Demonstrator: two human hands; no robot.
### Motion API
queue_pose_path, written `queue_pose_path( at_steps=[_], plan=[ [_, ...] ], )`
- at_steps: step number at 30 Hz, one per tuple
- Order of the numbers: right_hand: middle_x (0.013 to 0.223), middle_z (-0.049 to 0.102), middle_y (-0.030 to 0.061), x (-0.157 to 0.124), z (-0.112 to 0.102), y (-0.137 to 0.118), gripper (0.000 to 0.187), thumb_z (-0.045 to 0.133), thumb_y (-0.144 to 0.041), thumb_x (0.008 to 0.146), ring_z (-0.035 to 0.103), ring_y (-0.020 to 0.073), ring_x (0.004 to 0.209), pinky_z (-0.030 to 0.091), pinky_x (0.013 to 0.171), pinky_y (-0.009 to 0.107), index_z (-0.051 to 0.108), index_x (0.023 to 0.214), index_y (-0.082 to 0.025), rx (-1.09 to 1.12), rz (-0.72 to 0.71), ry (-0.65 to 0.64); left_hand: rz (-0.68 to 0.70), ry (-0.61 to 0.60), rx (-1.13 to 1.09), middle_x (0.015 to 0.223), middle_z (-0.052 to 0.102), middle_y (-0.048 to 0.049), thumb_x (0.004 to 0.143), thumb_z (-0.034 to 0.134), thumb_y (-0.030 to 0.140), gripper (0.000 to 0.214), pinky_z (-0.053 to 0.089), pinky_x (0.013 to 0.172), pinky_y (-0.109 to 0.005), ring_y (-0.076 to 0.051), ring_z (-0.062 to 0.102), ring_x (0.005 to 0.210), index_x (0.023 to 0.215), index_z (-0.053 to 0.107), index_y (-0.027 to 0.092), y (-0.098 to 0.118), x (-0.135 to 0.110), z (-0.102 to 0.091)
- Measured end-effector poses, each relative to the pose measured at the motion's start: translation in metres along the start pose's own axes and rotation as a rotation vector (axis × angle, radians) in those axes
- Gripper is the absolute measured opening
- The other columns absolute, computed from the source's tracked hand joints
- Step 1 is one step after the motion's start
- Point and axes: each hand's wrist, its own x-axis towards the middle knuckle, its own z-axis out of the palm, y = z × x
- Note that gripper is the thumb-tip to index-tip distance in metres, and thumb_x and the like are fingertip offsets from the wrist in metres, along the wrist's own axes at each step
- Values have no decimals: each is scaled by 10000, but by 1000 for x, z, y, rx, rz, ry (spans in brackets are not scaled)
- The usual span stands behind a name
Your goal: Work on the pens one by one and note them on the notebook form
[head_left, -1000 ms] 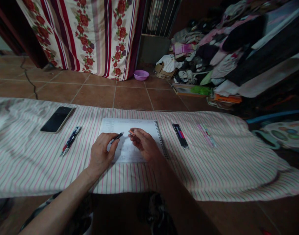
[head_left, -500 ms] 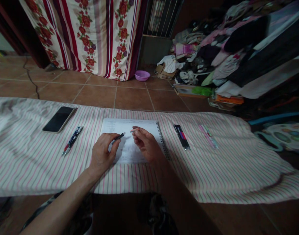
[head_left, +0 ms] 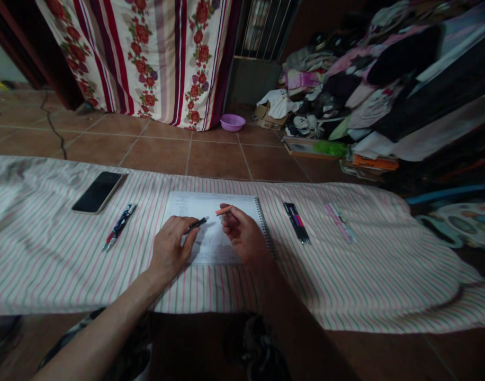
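One black pen toward orange pen

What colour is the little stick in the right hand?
Orange; the head view shows the stick pinched in the right hand above the notebook.

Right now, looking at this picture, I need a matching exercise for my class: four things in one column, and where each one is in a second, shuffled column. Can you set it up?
Things:
1. phone
2. dark pen
3. orange pen
4. purple bowl

Places:
A. in the right hand
B. on the tiled floor near the floral curtain
C. on the striped cloth, left of the notebook
D. in the left hand

Pairs: 1-C, 2-D, 3-A, 4-B.
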Motion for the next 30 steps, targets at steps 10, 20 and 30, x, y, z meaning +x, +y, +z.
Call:
queue_pose_path(
  at_steps=[10, 20, 30],
  plan=[
    [587, 539, -22, -2, 2, -1, 180, 540, -277, 699, 423, 69, 481, 316, 439, 208, 660, 749, -153, -53, -97, -30, -1, -33, 7, 838, 645, -61, 853, 481, 193, 123, 478, 713, -346, -197, 576, 801, 948, 558, 177, 0, 0, 2],
    [603, 496, -22, -10, 3, -1, 204, 495, -286, 765, 416, 82, 523, 307, 484, 222, 660, 792, -170, -269, -279, -102, -5, -81, 25, 847, 635, -73, 848, 473, 176, 148, 480, 722, -354, -207, 563, 822, 959, 569, 159, -2, -1, 6],
    [628, 525, -5, -14, 4, -2, 241, 476, -328, 782, 444, 103, 545, 341, 508, 239, 658, 819, -175, -403, -313, -85, 6, -98, 33, 856, 628, -68, 848, 471, 179, 165, 479, 707, -348, -205, 553, 813, 981, 566, 175, -3, -1, 5]
  ],
)
